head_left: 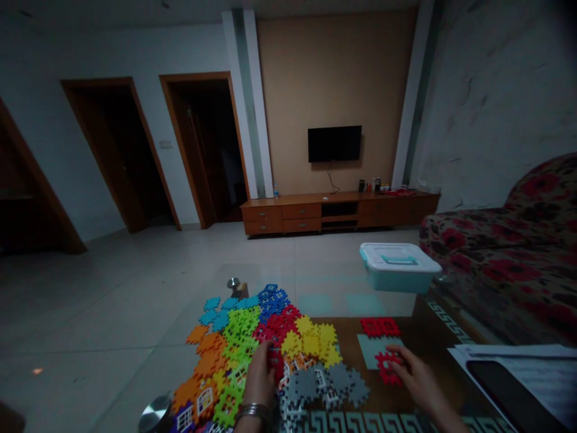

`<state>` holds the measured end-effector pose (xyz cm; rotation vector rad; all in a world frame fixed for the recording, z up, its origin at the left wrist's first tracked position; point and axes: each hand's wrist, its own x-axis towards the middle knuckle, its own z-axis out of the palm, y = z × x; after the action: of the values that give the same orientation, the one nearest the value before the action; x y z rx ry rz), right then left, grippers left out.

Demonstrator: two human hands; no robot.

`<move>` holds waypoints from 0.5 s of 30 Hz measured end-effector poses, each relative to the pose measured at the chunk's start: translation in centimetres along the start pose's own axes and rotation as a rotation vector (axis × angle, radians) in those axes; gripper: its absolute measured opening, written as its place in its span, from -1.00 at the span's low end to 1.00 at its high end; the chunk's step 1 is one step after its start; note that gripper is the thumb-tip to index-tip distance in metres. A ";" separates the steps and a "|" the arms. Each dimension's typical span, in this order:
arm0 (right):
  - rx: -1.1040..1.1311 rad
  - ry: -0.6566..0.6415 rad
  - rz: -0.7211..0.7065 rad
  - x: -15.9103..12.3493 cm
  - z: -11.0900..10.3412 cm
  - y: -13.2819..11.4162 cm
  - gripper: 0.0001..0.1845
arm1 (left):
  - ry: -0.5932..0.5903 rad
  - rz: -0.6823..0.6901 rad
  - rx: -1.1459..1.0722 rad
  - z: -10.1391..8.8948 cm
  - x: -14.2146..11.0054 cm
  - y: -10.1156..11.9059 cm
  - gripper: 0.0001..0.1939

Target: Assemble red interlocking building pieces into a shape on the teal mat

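Note:
My right hand (pixel 415 374) pinches a red interlocking plastic tile (pixel 387 368) by its right side, low over the glass table. Two red tiles (pixel 380 327) joined edge to edge lie just beyond it. My left hand (pixel 260 376), with a bracelet at the wrist, is at the heap of tiles. Its fingers close on another red tile (pixel 276 359), partly covered by the hand. Around it, loose tiles lie grouped by colour: red (pixel 282 325), yellow (pixel 313 340), lime green (pixel 238 334), orange (pixel 210 355), blue (pixel 271 302), light blue (pixel 216 313) and grey (pixel 306 385).
A turquoise box with a white lid (pixel 399 264) stands at the table's far right. Papers (pixel 532 355) and a black phone (pixel 509 394) lie at the near right. A flowered sofa (pixel 505 258) stands on the right, a low wooden cabinet (pixel 302 213) by the far wall.

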<state>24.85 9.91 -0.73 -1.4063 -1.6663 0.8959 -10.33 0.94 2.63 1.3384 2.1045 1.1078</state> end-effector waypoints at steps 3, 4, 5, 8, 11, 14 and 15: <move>-0.137 -0.030 0.051 0.1 -2.0 2.7 -0.67 | -0.041 0.007 -0.126 -0.6 0.0 0.9 -0.68; -0.218 -0.037 0.043 0.2 -2.5 3.1 -0.66 | -0.069 0.009 -0.164 -0.7 -0.3 1.4 -0.73; -0.300 -0.042 0.028 0.3 -2.9 3.3 -0.63 | -0.109 0.017 -0.197 -0.5 -0.8 2.0 -0.75; -0.461 -0.073 -0.017 0.3 -3.5 3.1 -0.53 | -0.309 0.130 -0.208 1.0 -3.1 3.7 -0.74; -0.485 -0.146 -0.040 -0.3 -3.4 2.2 -0.34 | -0.627 0.332 -0.063 4.1 -5.9 4.6 -0.62; -0.560 -0.303 -0.061 -1.1 -3.2 0.8 -0.17 | -0.812 0.445 0.091 7.0 -7.8 4.6 -0.38; -0.584 -0.344 -0.060 -1.2 -3.2 0.4 -0.14 | -0.816 0.460 0.118 7.7 -8.1 4.4 -0.32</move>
<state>28.02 8.88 0.28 -1.6250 -2.3528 0.6658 1.15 -2.19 0.98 1.9620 1.3076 0.4311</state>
